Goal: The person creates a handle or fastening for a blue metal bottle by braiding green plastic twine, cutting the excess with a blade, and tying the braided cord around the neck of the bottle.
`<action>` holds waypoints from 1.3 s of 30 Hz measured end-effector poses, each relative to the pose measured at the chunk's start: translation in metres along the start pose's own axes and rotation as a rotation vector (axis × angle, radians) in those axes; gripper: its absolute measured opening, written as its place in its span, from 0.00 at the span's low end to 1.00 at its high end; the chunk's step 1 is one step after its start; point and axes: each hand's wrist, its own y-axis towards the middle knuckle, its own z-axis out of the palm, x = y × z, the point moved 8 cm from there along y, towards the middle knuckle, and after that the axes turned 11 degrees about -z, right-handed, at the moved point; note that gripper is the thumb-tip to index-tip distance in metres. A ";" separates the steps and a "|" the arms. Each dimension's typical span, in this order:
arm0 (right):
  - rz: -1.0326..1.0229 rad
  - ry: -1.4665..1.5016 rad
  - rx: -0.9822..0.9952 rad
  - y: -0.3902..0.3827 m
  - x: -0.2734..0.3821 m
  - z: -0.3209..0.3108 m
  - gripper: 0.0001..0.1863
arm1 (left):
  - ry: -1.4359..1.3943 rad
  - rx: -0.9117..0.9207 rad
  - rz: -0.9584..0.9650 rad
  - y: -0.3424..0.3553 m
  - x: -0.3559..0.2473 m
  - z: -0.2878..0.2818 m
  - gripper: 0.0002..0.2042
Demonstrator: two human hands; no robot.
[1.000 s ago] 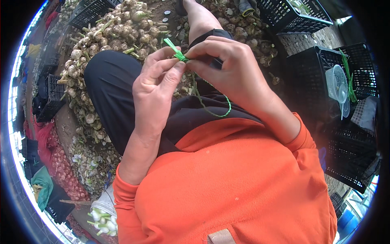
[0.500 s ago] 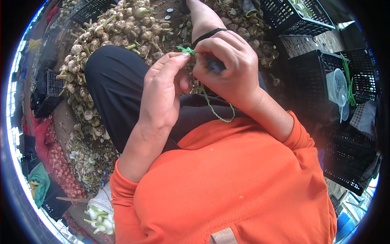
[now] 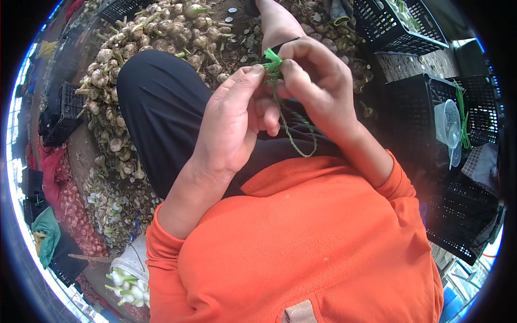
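Note:
Above my lap, both hands meet at a green plastic string (image 3: 273,60), whose upper end bunches up into a bright frayed tuft. My left hand (image 3: 229,110) pinches one side of the bunch between thumb and forefinger, its other fingers curled below. From the other side my right hand (image 3: 320,78) grips the tuft with thumb and forefinger. A twisted, braided-looking length of the string hangs in a loop beneath the hands, over my dark trousers (image 3: 161,107). Whether there is a knot at the bunch is hidden by my fingertips.
A large heap of garlic bulbs (image 3: 113,97) lies beyond and left of my knee. Black crates (image 3: 409,102) stand at right, with a clear plastic cup (image 3: 447,123) and green strings (image 3: 463,118). At lower left are a white bucket (image 3: 132,261) of peeled garlic and a red mesh sack (image 3: 81,220).
My hands have shifted slightly right and changed their pinch. The green tuft now stands up between the fingertips, and the hanging loop has moved a little with them.

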 end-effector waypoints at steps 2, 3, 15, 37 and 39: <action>0.568 0.597 -0.045 -0.020 -0.031 0.020 0.08 | 0.098 -0.044 0.039 -0.001 -0.004 0.000 0.10; 0.568 0.597 -0.045 -0.019 -0.031 0.018 0.08 | 0.139 -0.103 0.071 -0.002 -0.004 -0.006 0.11; 0.393 0.649 0.142 -0.014 -0.021 0.012 0.08 | 0.310 -0.113 0.122 -0.002 -0.009 0.000 0.09; 0.607 0.810 -0.094 -0.026 -0.043 0.016 0.10 | 0.362 -0.056 0.084 0.000 -0.001 0.005 0.09; 0.577 0.773 -0.074 -0.026 -0.044 0.014 0.11 | 0.349 -0.065 0.079 0.001 0.002 0.002 0.09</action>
